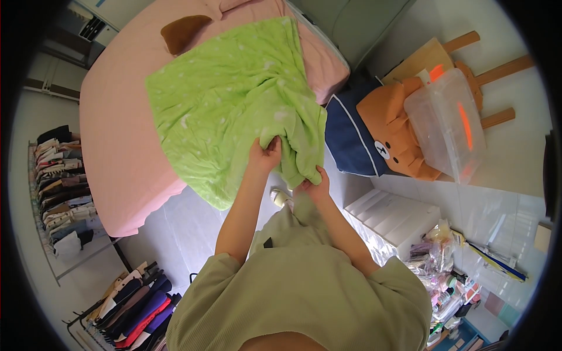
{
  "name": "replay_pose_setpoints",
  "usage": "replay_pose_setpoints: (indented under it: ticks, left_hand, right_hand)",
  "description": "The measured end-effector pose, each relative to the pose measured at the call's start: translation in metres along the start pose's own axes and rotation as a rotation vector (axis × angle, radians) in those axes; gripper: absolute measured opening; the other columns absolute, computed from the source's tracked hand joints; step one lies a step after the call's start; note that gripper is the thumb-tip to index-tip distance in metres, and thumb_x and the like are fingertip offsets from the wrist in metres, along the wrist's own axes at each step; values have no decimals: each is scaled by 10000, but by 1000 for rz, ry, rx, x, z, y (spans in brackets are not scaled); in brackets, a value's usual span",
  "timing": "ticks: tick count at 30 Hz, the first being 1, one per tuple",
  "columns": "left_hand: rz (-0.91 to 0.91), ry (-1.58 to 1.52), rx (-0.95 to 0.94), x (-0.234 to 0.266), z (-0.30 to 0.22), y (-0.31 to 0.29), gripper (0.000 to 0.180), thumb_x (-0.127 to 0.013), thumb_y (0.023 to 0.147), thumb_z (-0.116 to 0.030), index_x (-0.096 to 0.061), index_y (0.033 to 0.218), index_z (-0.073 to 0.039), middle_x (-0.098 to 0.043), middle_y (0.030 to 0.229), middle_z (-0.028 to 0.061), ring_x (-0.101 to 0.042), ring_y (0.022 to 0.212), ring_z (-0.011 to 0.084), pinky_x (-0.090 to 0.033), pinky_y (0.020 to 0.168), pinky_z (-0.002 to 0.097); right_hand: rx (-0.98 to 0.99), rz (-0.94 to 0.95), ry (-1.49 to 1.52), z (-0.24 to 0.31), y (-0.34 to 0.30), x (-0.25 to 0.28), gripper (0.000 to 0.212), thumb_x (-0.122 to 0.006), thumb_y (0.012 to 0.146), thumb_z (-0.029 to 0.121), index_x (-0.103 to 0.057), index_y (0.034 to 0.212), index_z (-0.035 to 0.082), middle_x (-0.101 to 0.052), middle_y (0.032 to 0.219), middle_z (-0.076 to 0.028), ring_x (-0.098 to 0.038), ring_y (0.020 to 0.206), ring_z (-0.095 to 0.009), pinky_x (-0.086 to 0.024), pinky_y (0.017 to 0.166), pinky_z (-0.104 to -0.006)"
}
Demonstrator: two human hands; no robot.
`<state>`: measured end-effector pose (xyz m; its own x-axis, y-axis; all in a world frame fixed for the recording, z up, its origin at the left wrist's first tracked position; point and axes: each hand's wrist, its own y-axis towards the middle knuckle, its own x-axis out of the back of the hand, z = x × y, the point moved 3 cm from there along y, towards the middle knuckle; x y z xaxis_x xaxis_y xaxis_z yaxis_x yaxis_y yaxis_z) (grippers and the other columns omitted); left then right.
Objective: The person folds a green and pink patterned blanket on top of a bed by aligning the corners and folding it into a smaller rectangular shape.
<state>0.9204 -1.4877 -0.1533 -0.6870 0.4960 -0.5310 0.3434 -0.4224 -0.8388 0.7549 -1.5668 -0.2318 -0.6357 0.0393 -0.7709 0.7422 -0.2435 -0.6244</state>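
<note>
A bright green blanket with pale spots spreads over the near right part of a bed, and its near end hangs past the edge toward me. My left hand pinches a bunched fold of it, thumb and fingers closed. Further right and a little lower, my right hand grips the blanket's near right corner. Between the two hands the cloth is gathered in loose folds. The far side lies mostly flat, wrinkled near the middle.
The bed has a pink sheet, with a brown cushion on it. At right stand a bear-patterned bag, a clear plastic bin and white drawers. Clothes racks line the left. A shoe shows on the grey floor.
</note>
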Motion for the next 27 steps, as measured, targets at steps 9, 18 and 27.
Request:
replay_pose_setpoints:
  ticks: [9,18,27]
  left_hand:
    - [55,-78,22,-2,-6,0,166,-463,860,-64,-570,936,38,-620,902,116,-604,864,223,-517,821,319]
    - [93,-176,45,-13,-6,9,227,-406,896,-87,-570,993,36,-613,970,124,-590,916,234,-512,828,323]
    - [120,-330,-27,-35,2,16,263,-375,902,-106,-557,1029,36,-602,1013,135,-574,947,242,-501,840,342]
  right_hand:
    - [-19,317,-301,12,-34,-21,417,-385,891,326,-421,1225,80,-456,1242,-89,-442,1137,-261,-330,981,-449]
    - [-213,232,-286,-46,-22,-11,271,-455,844,344,-555,1026,171,-511,1118,30,-392,1125,-151,-230,991,-441]
    - [3,213,-393,-71,-5,-22,336,-523,841,221,-485,1166,145,-479,1211,31,-406,1133,-125,-225,1007,-439]
